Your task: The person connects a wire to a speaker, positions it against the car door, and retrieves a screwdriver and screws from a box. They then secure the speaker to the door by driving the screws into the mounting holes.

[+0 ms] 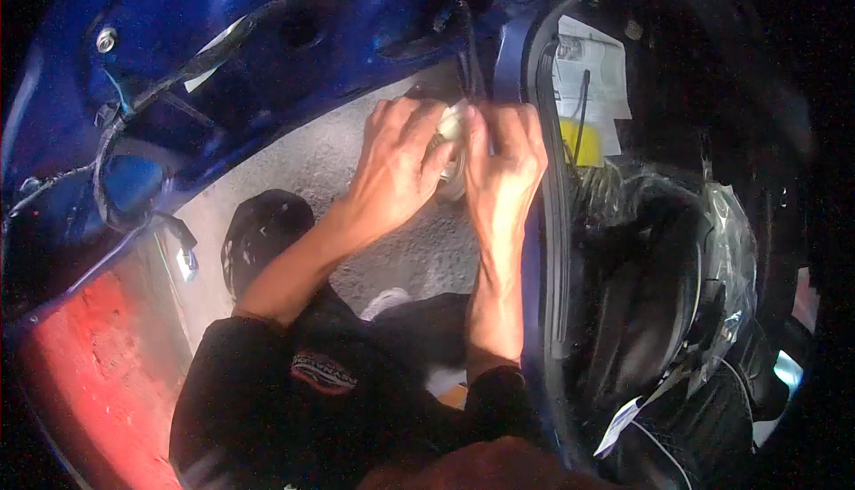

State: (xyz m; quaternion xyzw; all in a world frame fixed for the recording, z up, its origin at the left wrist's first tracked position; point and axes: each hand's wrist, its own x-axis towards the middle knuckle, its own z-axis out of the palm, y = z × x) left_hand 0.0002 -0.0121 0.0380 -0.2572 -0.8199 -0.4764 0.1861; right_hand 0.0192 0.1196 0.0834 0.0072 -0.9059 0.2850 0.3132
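My left hand (396, 151) and my right hand (508, 156) meet in the gap between a blue car door (258, 18) and the door frame (530, 249). The fingers of both hands are closed around a small pale connector-like part (452, 123), mostly covered by them. A black cable (470, 53) runs down from an opening in the blue metal to my fingertips. Below the part, between my hands, something roundish and greyish shows, too blurred to name.
A wiring harness (111, 147) runs along the door, with a loose white-tagged plug (185, 258) hanging from it. To the right are a black rubber door seal (552, 223), paper sheets (592, 71) and a plastic-covered seat (650, 285). A red surface (107, 356) lies lower left.
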